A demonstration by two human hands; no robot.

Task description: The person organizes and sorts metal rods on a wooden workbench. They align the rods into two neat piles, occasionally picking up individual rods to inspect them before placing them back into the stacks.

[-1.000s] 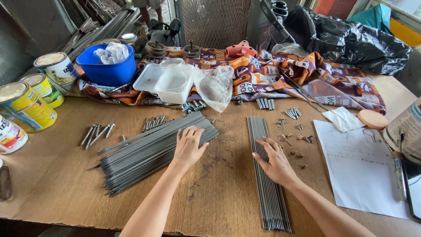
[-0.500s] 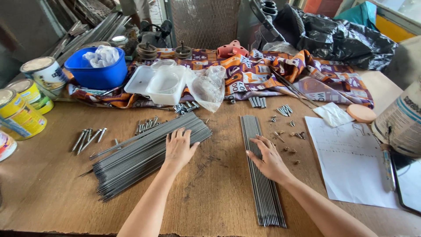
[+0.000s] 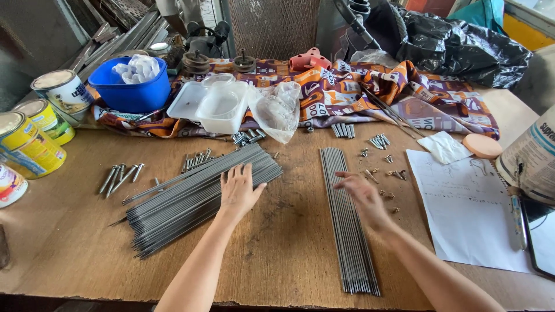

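Observation:
My left hand [image 3: 239,189] lies flat, fingers spread, on the near end of a big slanted pile of thin grey metal rods [image 3: 185,202] on the wooden table. My right hand [image 3: 363,195] hovers, blurred and with fingers apart, over a narrower straight row of the same rods [image 3: 342,231] that runs toward the table's front edge. Neither hand holds anything.
Bolts [image 3: 120,176] and small screws [image 3: 378,141] lie scattered on the table [image 3: 289,254]. Paint cans [image 3: 26,144] stand at the left, a blue bowl [image 3: 133,89] and clear plastic trays [image 3: 211,107] on a patterned cloth [image 3: 370,92] behind. White paper sheets [image 3: 468,211] lie at the right.
My right hand has lifted off the straight row of rods and shifted slightly right, now blurred. My left hand stays on the slanted pile.

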